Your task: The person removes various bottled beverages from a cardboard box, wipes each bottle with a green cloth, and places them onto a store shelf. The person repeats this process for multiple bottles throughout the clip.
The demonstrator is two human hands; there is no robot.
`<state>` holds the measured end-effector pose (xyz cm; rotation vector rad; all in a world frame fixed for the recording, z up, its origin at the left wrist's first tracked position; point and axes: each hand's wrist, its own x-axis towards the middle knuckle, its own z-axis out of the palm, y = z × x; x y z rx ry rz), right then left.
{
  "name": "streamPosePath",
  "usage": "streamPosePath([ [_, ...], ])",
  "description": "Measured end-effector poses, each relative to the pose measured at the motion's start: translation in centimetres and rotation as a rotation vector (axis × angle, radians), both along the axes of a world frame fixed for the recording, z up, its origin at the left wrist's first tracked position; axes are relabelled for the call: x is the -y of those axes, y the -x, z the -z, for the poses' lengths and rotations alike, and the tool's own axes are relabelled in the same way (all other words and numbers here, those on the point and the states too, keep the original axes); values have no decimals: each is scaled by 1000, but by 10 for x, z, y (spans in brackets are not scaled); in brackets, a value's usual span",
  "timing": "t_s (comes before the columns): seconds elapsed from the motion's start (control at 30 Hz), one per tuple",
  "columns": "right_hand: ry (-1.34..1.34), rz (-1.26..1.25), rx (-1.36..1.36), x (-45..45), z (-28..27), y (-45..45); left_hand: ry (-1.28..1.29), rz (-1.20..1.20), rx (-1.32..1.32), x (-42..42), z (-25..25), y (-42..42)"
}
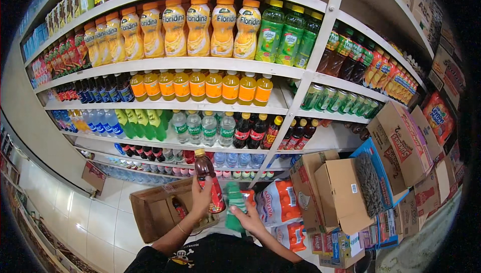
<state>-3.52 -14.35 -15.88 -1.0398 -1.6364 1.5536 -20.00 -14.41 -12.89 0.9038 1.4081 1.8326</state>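
My left hand (201, 199) grips a plastic bottle of dark drink (204, 166) with a yellow cap and a red label. The bottle is held almost upright, leaning slightly, in front of the lower shelves. Close to its right, my right hand (248, 218) holds a green striped cloth (233, 196), bunched up and somewhat blurred. Cloth and bottle look a little apart. Below my left forearm, a cardboard box (144, 216) stands on the tiled floor. Inside it lies a similar small bottle (179, 207) with a dark drink and a red label; my arm hides part of the box.
White shelves (210, 64) ahead carry rows of orange juice bottles (223, 28), green tea bottles (269, 32), clear Sprite bottles (209, 130) and cola bottles (241, 132). To the right are stacked cardboard boxes (340, 194), a grey mop head (368, 184) and plastic-wrapped packs (280, 203).
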Motion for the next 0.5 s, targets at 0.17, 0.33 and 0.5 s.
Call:
streamPosePath([
  [0.17,-411,96,3,11,9,49,142,166,-334,26,36,0],
  [0.33,-156,189,-245,19,10,63,150,337,-397,43,6,13],
  [0.5,56,244,-361,1,-3,67,224,471,-428,62,9,28],
])
